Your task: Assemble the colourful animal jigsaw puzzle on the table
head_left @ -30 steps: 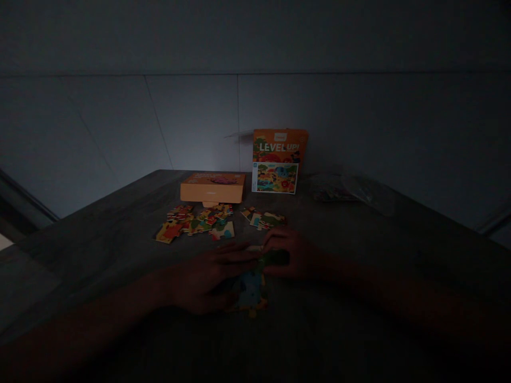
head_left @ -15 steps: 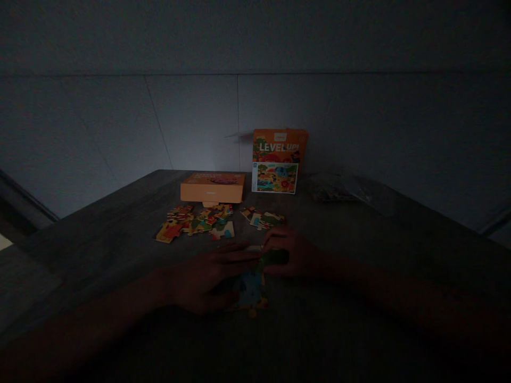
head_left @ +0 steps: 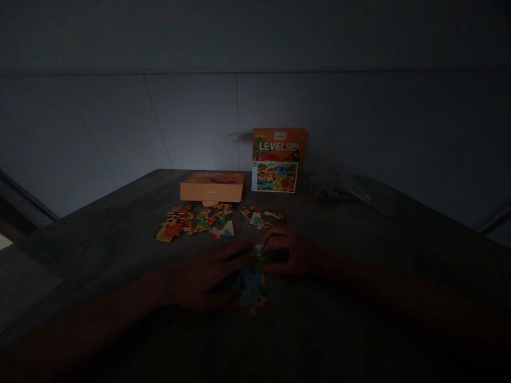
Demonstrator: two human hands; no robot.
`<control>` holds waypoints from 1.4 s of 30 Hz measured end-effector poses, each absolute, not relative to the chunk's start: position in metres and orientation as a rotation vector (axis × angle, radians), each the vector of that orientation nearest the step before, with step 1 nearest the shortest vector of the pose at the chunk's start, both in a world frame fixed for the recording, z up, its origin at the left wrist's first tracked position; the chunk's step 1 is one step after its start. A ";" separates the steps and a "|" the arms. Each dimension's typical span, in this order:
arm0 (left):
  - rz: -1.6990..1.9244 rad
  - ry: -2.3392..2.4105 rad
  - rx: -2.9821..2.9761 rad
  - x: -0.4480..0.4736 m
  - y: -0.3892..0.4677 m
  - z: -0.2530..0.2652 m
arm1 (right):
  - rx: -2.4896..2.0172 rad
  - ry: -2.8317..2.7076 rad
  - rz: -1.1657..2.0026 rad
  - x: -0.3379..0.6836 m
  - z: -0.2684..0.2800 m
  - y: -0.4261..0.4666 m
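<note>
While most pieces lie loose, a small joined section (head_left: 251, 284) is pressed flat by both hands.
Left hand (head_left: 207, 279) fingers spread flat on it; right hand (head_left: 289, 254) pinches a piece (head_left: 275, 256) at its far edge; loose pieces (head_left: 195, 221) remain unplaced.

Joined puzzle section (head_left: 251, 284), under and between the fingers (head_left: 239, 250): blue, with yellow and orange at the near edge.
Loose pieces (head_left: 195, 222), beyond the left fingers: orange, red, yellow, green, some cream.
Smaller cluster (head_left: 263, 218), just beyond the right fingers: teal, green, red.
Flat box (head_left: 212, 187): plain orange.
Upright box (head_left: 278, 159): orange, white lettering, multicoloured picture panel.
Counter (head_left: 120, 234): dark grey, dimly lit.
</note>
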State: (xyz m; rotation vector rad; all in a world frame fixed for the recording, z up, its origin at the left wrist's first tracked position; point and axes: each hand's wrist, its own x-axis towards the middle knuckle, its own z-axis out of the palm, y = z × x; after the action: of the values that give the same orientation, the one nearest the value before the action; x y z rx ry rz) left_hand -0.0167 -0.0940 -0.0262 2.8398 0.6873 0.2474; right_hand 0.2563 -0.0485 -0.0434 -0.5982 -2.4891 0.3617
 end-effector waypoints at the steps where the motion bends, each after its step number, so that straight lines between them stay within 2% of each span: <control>1: 0.233 0.710 2.847 -0.015 -0.094 -0.026 | -0.606 -2.492 0.358 0.256 -0.044 -0.048; 42: 0.174 0.797 2.858 -0.004 -0.097 -0.023 | -0.628 -2.429 0.302 0.255 -0.043 -0.051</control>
State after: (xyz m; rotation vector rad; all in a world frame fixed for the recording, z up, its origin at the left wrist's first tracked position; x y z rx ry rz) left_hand -0.0044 -0.0970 -0.0229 2.8579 0.7967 0.1735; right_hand 0.2552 -0.0509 -0.0430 -0.6284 -2.4289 0.3023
